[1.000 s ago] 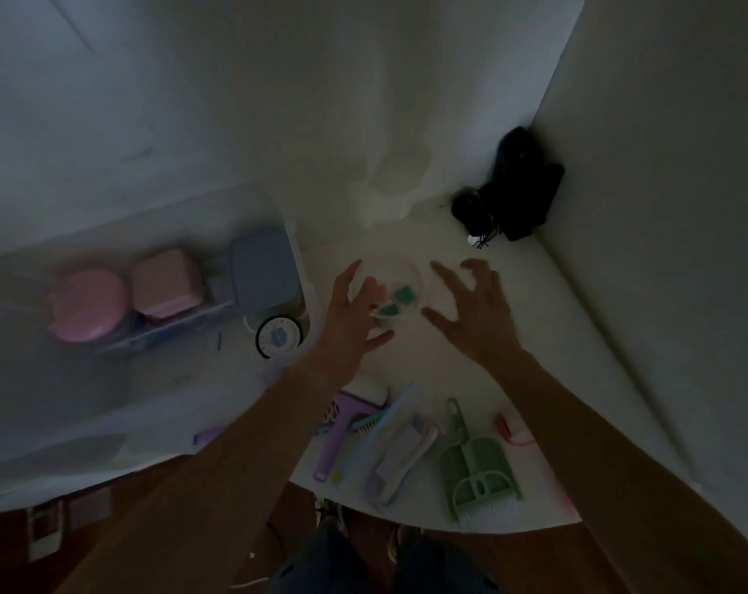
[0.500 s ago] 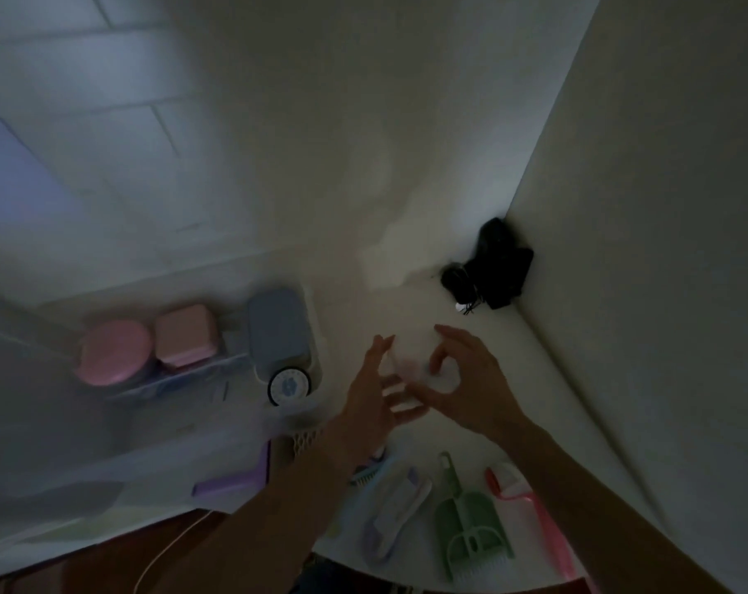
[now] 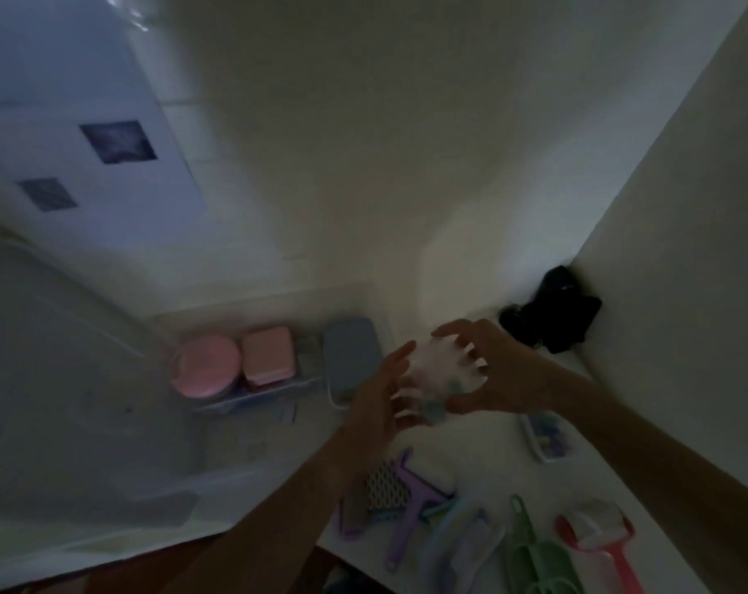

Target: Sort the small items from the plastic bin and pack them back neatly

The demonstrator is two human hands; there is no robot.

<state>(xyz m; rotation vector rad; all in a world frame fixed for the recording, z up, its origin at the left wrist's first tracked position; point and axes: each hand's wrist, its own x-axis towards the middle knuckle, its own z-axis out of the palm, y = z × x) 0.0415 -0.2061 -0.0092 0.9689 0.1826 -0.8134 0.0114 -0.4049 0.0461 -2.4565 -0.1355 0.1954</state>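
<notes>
Dim light. Round case: pink. Square box: paler pink. Flat case: grey-blue. Dustpan: green. Lint roller: red frame, white roll. Comb: lilac. Mesh piece: dark, white lattice pattern. Bundle in corner: black. Table: white.

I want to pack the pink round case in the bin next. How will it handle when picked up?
The pink round case looks like rigid plastic, so it probably keeps its shape under the fingers. Its smooth, domed top may be slippery. Being round, it might roll if set on edge; it now sits beside the pink square case inside the clear plastic bin.
</notes>
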